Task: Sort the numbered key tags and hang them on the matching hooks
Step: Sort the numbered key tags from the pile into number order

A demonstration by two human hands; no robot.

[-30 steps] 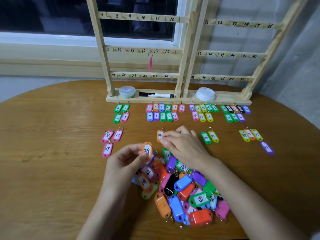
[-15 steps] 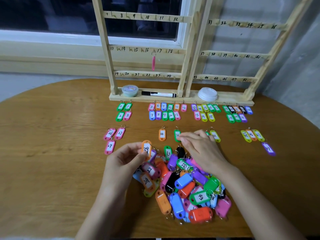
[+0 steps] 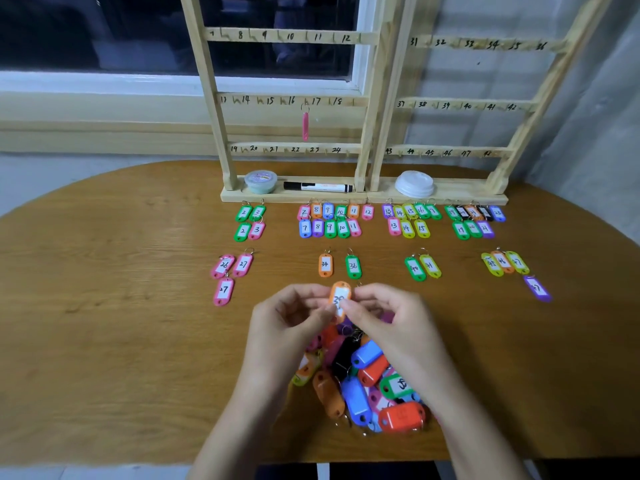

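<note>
Fingers (image 3: 362,296) of left hand (image 3: 284,329) and right hand (image 3: 394,329) are pinched on orange tag (image 3: 341,293); its number should be read, then matched at twelve o'clock.

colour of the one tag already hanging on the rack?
Pink. The hanging tag shows best in the head view, the only view here.
</note>
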